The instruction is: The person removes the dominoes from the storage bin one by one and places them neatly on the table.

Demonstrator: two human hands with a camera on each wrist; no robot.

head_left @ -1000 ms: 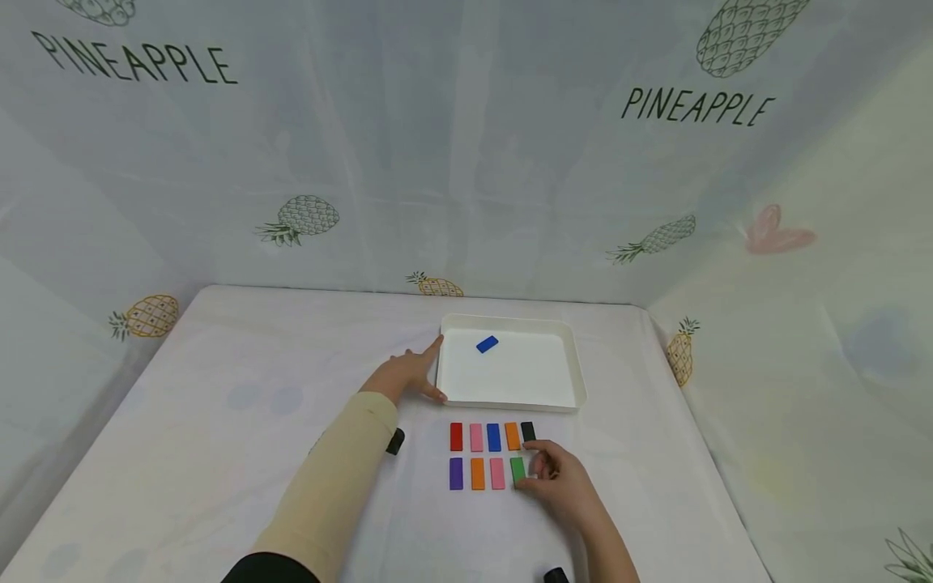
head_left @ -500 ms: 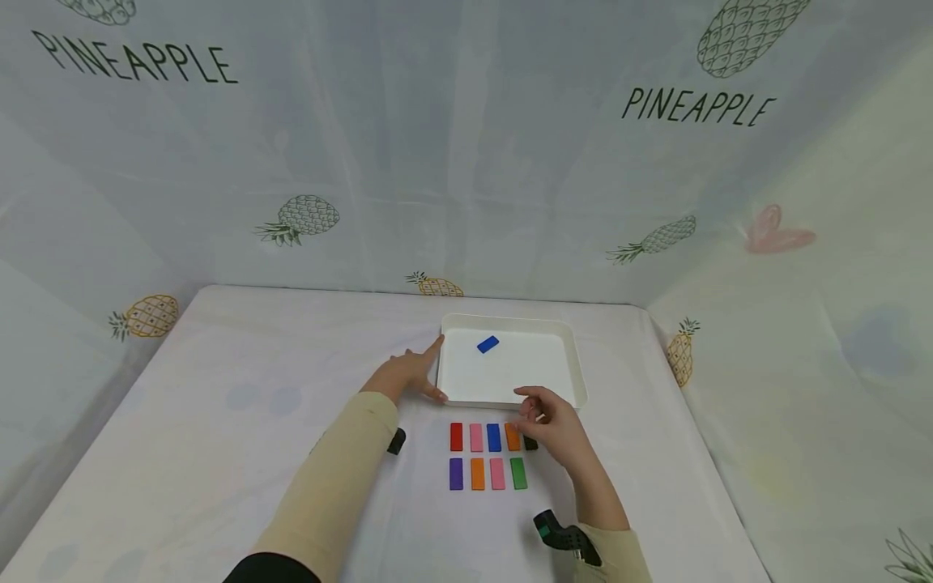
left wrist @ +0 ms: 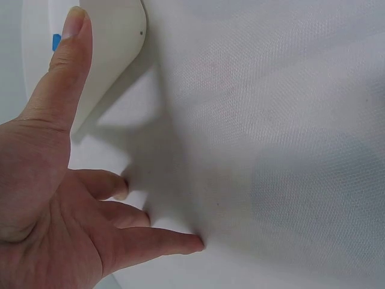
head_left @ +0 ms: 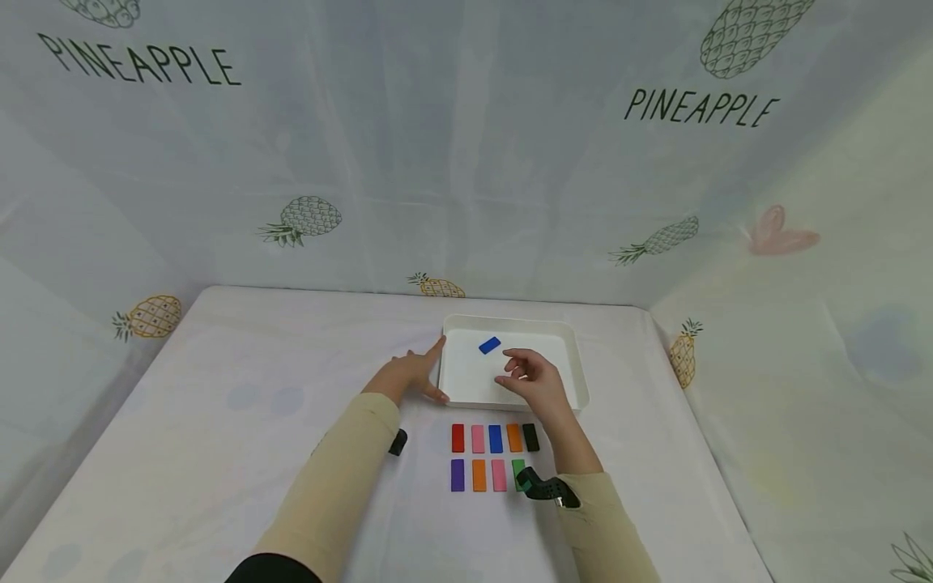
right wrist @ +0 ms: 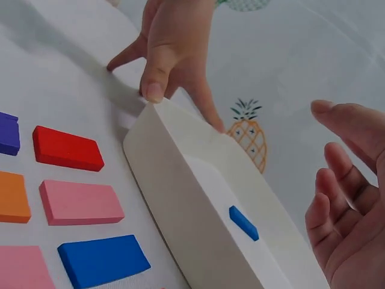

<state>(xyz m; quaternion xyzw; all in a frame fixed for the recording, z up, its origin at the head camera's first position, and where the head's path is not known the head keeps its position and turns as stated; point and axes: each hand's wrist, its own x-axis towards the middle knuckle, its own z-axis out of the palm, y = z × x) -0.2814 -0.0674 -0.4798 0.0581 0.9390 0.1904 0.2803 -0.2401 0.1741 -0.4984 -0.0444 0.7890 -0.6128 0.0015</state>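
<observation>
My left hand (head_left: pixel 408 374) is spread at the left side of a white tray (head_left: pixel 510 404), its index finger and thumb touching the rim. The right wrist view shows that thumb (right wrist: pixel 155 87) right on the tray's corner. Inside the tray lies one blue block (head_left: pixel 489 346), tilted to the tray's sides. Over the tray, just right of this block, hovers my right hand (head_left: pixel 535 385). Its thumb and fingers are apart and loosely bent, with nothing between them. From the left wrist, the other left fingertips (left wrist: pixel 195 242) rest on the cloth.
Two neat rows of flat blocks lie in front of the tray. The back row runs from red (head_left: pixel 457 438) to black (head_left: pixel 531 437); the front row starts with purple (head_left: pixel 457 475). A wrist camera (head_left: pixel 547 488) partly covers the green block (head_left: pixel 518 465). Pineapple-print cloth hangs behind.
My right hand has left the green and black blocks at the right end of the rows and moved away from me, over the tray. The left hand and the blocks stay put.
</observation>
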